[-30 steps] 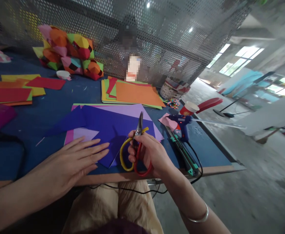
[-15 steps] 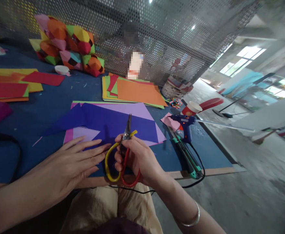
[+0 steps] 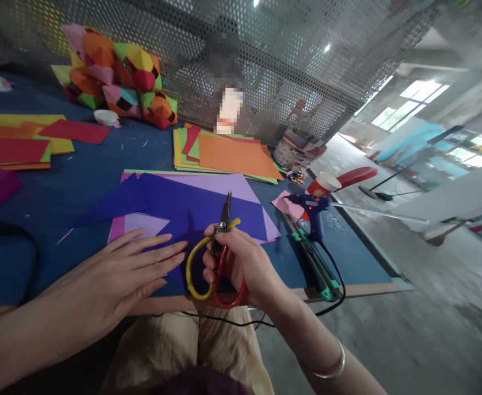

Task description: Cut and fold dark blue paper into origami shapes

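Note:
Scissors with one yellow and one red handle are gripped in my right hand, blades together and pointing away from me. Beneath them lies a dark blue sheet of paper, its left part forming a pointed flap. Lilac paper shows from under the blue sheet, with pink and green edges. My left hand rests flat at the near left of these sheets, its fingers stretched out and holding nothing.
A blue glue gun and a green-black cutter lie to the right, near a paper cup. Behind are a stack of coloured paper and folded paper shapes. More coloured sheets lie left.
My right hand has moved slightly to the right with the scissors. The left hand and the papers stay nearly where they were.

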